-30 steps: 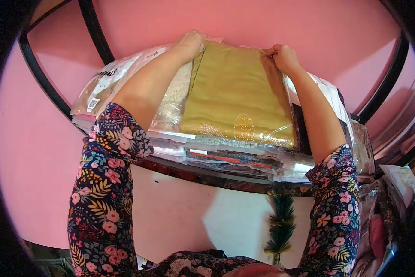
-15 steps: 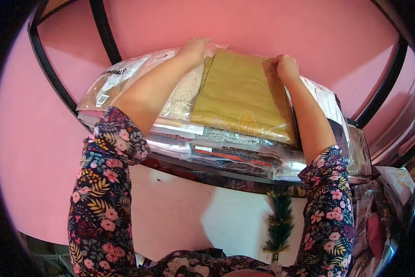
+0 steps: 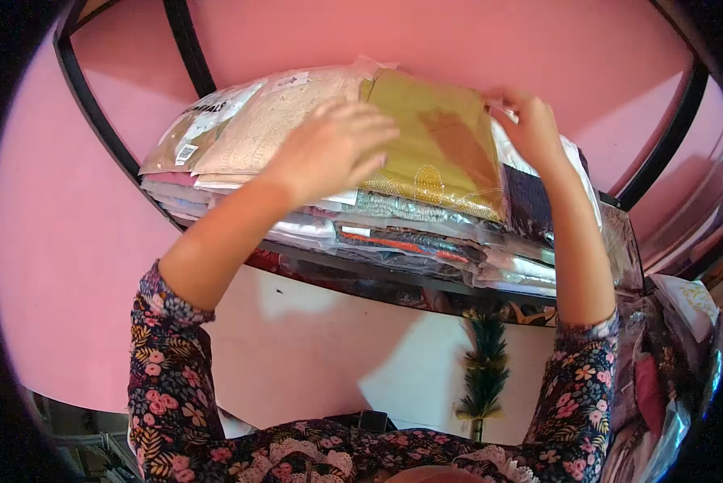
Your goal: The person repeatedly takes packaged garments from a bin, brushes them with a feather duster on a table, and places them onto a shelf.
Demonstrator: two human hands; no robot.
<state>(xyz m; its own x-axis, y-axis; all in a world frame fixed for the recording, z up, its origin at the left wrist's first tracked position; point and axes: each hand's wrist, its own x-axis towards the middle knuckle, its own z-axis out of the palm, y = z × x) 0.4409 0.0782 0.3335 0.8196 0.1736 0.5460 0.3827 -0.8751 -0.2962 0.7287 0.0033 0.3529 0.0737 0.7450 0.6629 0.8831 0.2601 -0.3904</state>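
Observation:
A mustard-green garment in clear plastic [image 3: 434, 145], with a dotted pattern near its lower edge, lies on a shelf stack of bagged clothes. My left hand [image 3: 333, 149] is over its left part and the cream lace packet [image 3: 257, 133], fingers spread, holding nothing; whether it touches the plastic is unclear. Near the green packet's upper right corner is my right hand [image 3: 526, 125], its fingers bent and blurred, so I cannot make out whether they hold the plastic. Beneath lie several more bagged garments [image 3: 409, 241].
A black metal frame [image 3: 96, 121] curves up at both sides of the shelf against a pink wall [image 3: 426, 40]. Below the shelf stands a green tinsel branch [image 3: 486, 366]. More plastic-wrapped clothes [image 3: 651, 378] are at the lower right. A brown-and-white packet [image 3: 208, 125] lies at the stack's left.
My left hand has come down and right from the stack's back edge, its fingers now spread. My right hand has moved slightly right. The green packet sits slightly further back.

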